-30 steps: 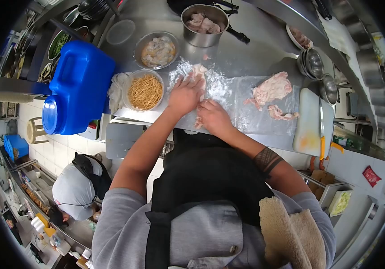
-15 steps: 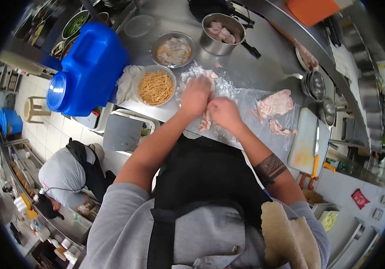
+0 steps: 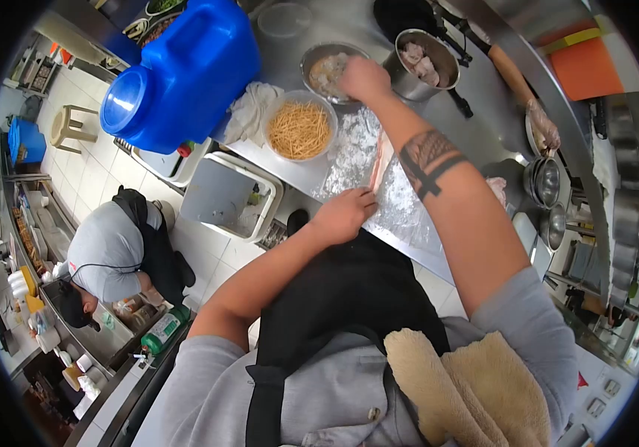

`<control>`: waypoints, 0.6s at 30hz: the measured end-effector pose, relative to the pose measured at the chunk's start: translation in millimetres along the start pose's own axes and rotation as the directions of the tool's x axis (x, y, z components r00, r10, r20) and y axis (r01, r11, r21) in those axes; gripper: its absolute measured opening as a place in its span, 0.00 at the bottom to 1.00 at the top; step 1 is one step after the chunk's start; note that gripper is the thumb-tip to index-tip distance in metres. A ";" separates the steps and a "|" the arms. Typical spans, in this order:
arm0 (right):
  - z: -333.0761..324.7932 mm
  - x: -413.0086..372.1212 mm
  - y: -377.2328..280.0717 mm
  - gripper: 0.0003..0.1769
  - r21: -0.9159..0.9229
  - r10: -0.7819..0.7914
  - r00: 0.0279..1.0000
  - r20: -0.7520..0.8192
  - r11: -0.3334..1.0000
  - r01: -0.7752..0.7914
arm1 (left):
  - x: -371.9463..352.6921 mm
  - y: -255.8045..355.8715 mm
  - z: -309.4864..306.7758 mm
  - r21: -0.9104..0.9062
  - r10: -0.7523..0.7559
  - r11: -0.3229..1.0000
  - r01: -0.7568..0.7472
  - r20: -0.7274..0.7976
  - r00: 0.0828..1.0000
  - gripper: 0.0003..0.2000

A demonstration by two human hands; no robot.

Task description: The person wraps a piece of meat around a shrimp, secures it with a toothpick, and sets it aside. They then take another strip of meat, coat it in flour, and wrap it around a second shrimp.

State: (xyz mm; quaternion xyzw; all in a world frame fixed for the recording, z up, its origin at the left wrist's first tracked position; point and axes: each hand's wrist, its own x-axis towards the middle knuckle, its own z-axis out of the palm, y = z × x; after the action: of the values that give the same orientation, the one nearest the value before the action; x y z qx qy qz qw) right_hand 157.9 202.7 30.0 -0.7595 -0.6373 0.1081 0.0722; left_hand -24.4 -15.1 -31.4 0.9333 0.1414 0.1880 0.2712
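- Metal bowl (image 3: 305,65): pale pieces (image 3: 325,73) inside.
- Right hand (image 3: 364,79): over the bowl's right rim; fingertips hidden, grasp unclear.
- Left hand (image 3: 345,216): bodyward of the bowl, half-curled; cannot tell whether gripping.
- Meat strip (image 3: 380,160): bodyward-right of the bowl, lengthwise away from the left hand, the nearer one.

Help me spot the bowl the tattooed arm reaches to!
Start at the big blue jug, upper left. Go right to the round tub of tan sticks; the shallow metal bowl is above it in the picture. Unlike the deeper pot beside it, this bowl has wet-looking pale pieces inside and the right hand at its edge.
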 end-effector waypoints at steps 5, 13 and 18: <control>4.3 12.9 -9.7 0.18 -0.004 0.132 0.991 0.004 0.991 -0.132 | -4.2 -4.5 2.4 -0.127 -0.106 0.986 0.105 0.002 0.994 0.22; -12.3 -49.4 43.9 0.11 0.478 0.030 0.970 -0.240 0.873 0.091 | -3.7 -7.4 -0.8 -0.144 -0.059 0.989 0.046 -0.088 0.994 0.15; 7.1 -215.7 69.8 0.07 0.555 0.085 0.996 -0.030 0.830 -0.054 | -14.9 -12.1 -4.6 -0.129 0.007 0.991 -0.024 -0.130 0.991 0.17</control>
State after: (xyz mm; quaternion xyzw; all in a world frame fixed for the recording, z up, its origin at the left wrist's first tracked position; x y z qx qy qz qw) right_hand 187.2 -22.0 21.5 -0.7316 -0.5486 0.2697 0.3017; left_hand -41.6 -8.6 -38.7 0.9005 0.1386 0.2590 0.3206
